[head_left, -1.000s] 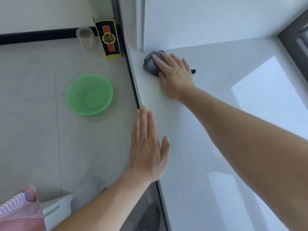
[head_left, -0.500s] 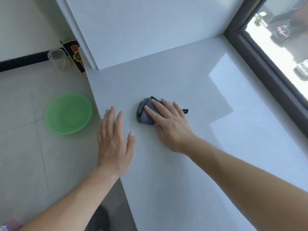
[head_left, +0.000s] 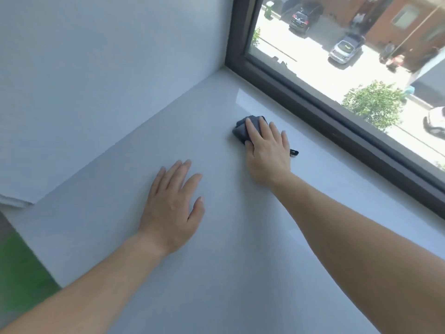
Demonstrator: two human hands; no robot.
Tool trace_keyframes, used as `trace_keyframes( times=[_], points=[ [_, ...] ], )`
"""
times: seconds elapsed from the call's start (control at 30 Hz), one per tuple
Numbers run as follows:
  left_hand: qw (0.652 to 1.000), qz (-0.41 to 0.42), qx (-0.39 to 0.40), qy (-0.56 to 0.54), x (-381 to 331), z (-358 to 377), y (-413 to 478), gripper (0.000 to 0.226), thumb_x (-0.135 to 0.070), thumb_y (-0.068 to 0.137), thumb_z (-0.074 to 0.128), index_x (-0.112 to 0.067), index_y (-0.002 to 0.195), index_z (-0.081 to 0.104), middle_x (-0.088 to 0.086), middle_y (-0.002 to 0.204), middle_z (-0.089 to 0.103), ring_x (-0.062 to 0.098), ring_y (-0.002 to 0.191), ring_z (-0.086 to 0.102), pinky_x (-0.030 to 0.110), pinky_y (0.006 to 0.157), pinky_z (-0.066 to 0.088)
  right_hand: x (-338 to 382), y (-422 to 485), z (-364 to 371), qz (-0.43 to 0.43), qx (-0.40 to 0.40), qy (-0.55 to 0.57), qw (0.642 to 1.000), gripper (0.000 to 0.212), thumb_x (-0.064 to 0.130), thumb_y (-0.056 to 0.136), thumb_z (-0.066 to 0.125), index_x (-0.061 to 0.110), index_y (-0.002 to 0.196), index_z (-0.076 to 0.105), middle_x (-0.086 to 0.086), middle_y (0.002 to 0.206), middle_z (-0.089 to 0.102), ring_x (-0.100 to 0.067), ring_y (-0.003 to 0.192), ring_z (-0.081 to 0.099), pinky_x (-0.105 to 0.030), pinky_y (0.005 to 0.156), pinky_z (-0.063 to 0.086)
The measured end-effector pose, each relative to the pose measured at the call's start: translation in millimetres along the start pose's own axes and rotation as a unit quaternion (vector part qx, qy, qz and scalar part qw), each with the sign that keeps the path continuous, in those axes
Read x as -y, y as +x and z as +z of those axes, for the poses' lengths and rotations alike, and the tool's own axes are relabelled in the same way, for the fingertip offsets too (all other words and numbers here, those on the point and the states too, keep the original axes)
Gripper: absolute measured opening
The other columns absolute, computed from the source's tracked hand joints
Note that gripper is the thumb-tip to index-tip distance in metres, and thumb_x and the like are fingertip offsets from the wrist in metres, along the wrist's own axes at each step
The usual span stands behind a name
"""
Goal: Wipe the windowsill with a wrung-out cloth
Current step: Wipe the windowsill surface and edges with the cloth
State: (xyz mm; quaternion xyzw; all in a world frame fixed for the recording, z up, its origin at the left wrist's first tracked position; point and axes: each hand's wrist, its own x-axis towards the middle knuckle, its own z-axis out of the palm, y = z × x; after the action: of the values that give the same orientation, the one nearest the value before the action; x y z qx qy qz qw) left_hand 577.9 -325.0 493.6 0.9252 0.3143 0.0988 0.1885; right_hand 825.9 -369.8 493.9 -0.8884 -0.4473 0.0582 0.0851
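A wide, pale grey windowsill (head_left: pixel 216 273) fills most of the view. My right hand (head_left: pixel 267 150) lies flat on a bunched dark grey cloth (head_left: pixel 242 130) and presses it onto the sill, not far from the window frame. Most of the cloth is hidden under my fingers; a small black loop (head_left: pixel 293 152) sticks out on the right of the hand. My left hand (head_left: pixel 172 208) rests palm down on the bare sill, fingers apart, below and to the left of the cloth, holding nothing.
A dark window frame (head_left: pixel 313 102) runs along the sill's far right side, with a street and cars behind the glass. A white side wall (head_left: pixel 108 80) closes the sill at the left. The green basin (head_left: pixel 16 273) on the floor shows at the lower left edge.
My right hand has slid the cloth across the sill from the inner edge toward the window frame. My left hand has moved further onto the sill. The view has swung right, toward the window.
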Motion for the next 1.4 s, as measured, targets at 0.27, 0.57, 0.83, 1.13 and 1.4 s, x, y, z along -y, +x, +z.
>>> trace_keyframes(
  times=[0.27,0.57,0.83,1.13,1.4],
  points=[
    [0.987,0.126,0.090,0.054,22.1,4.3,76.1,0.062,-0.047,0.093,0.029,-0.016,0.144,0.047,0.010,0.161,0.027,0.025,0.151,0.017,0.045,0.122,0.007,-66.3,-13.4,-13.5,0.283,-0.055,0.030,0.957,0.054,0.030,0.102,0.028,0.034,0.155,0.018,0.002,0.163,0.019,-0.022,0.149,0.014,-0.048,0.121,0.005],
    [0.982,0.141,0.097,0.079,25.5,6.7,78.1,0.064,-0.047,0.089,0.036,-0.013,0.143,0.047,0.013,0.160,0.028,0.029,0.151,0.018,0.051,0.121,0.015,-5.1,2.6,4.4,0.175,-0.053,0.020,0.983,0.053,0.031,0.103,0.032,0.032,0.155,0.021,0.002,0.164,0.017,-0.024,0.149,0.013,-0.047,0.122,0.003],
    [0.983,0.143,0.084,0.077,23.3,6.7,79.5,0.063,-0.046,0.088,0.039,-0.012,0.140,0.050,0.015,0.158,0.032,0.031,0.149,0.023,0.051,0.121,0.014,-25.1,-13.4,-3.5,0.412,-0.093,0.061,0.904,0.062,0.024,0.099,0.037,0.033,0.156,0.015,0.002,0.165,0.011,-0.024,0.151,0.008,-0.046,0.122,0.003],
    [0.983,0.141,0.086,0.086,22.2,6.5,78.6,0.063,-0.047,0.087,0.038,-0.015,0.140,0.048,0.013,0.159,0.030,0.028,0.150,0.020,0.048,0.122,0.011,-65.5,-34.6,-7.4,0.357,-0.077,0.055,0.929,0.055,0.031,0.102,0.033,0.033,0.155,0.021,0.002,0.164,0.018,-0.024,0.149,0.013,-0.045,0.122,0.004],
    [0.983,0.136,0.080,0.093,20.5,6.4,79.3,0.065,-0.048,0.086,0.036,-0.014,0.141,0.046,0.013,0.159,0.029,0.028,0.150,0.018,0.049,0.122,0.011,15.7,-72.9,9.6,0.119,-0.039,0.039,0.991,0.056,0.032,0.100,0.039,0.033,0.154,0.024,0.005,0.164,0.020,-0.024,0.150,0.015,-0.045,0.122,0.004]
  ],
)
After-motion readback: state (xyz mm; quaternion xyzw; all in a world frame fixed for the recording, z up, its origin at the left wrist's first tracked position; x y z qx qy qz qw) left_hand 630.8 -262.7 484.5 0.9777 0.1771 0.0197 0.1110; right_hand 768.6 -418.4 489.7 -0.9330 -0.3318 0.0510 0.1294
